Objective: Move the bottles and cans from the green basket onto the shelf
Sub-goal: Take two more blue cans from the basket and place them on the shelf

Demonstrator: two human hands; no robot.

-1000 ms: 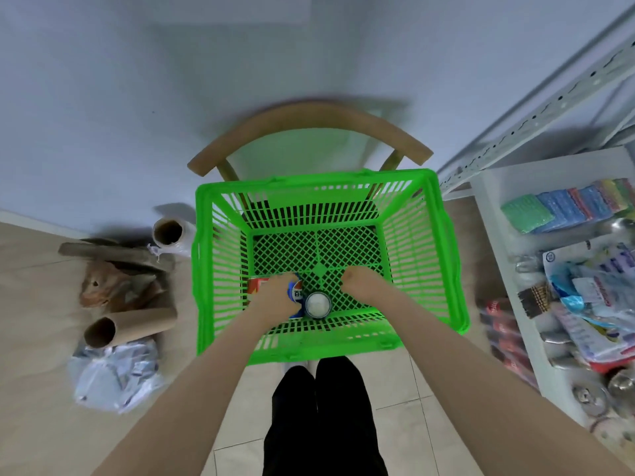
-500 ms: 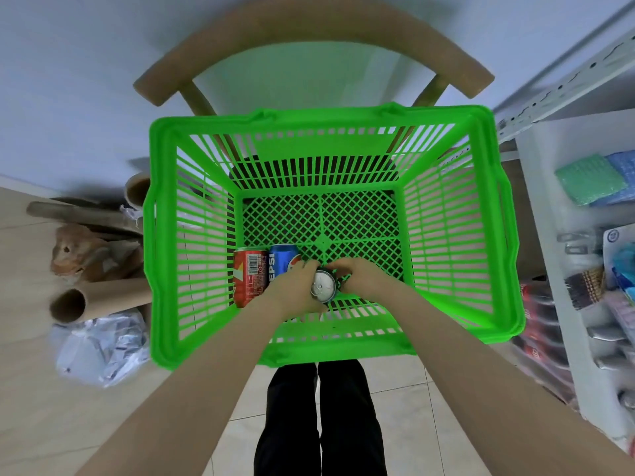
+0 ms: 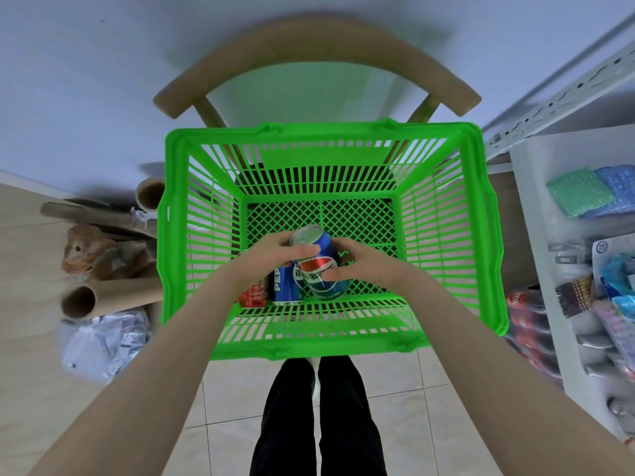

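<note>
Head | left hand, right hand grip tilted blue can | in green basket

Plain pale blue-grey wall behind, evenly lit, with soft shadows. Against it, a wooden chair with a curved backrest. Underfoot, pale floor tiles with thin grout lines. At left, cardboard tubes lying beside a crumpled silvery bag and an orange-brown lump, perhaps paper, too blurred to name. At right, a white metal shelf with a perforated upright.
</note>
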